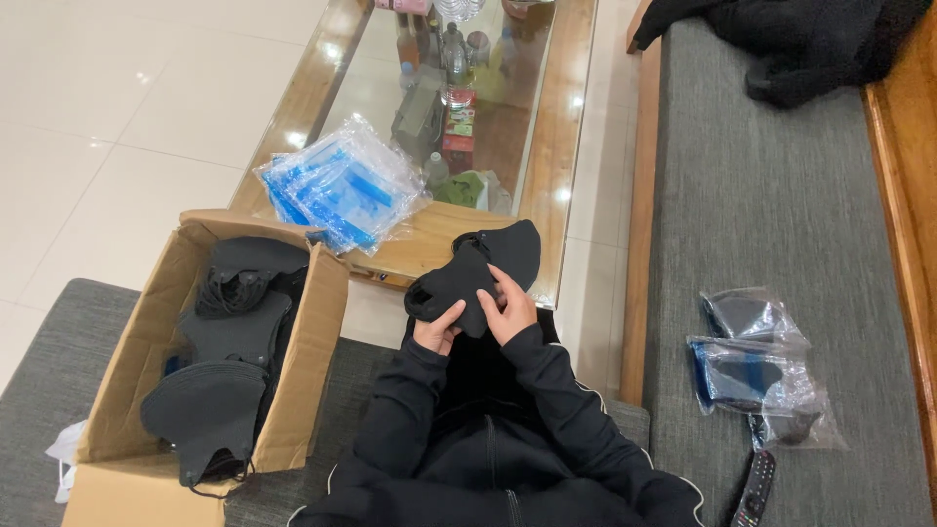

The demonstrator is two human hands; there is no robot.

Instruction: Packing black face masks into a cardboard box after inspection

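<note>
Both my hands hold a black face mask (478,268) in front of my chest, over the near edge of the glass-topped table (547,166). My left hand (439,330) grips its lower left part. My right hand (508,304) pinches it from the right, fingers on the fabric. To my left an open cardboard box (314,342) holds stacks of the same black masks (224,371). A pile of clear plastic bags with blue strips (342,185) lies on the table corner.
On the grey sofa cushion (781,195) to my right lie bagged masks (756,366) and a remote control (753,488). A dark garment (791,44) sits at the sofa's far end. Bottles and packets show under the table's glass.
</note>
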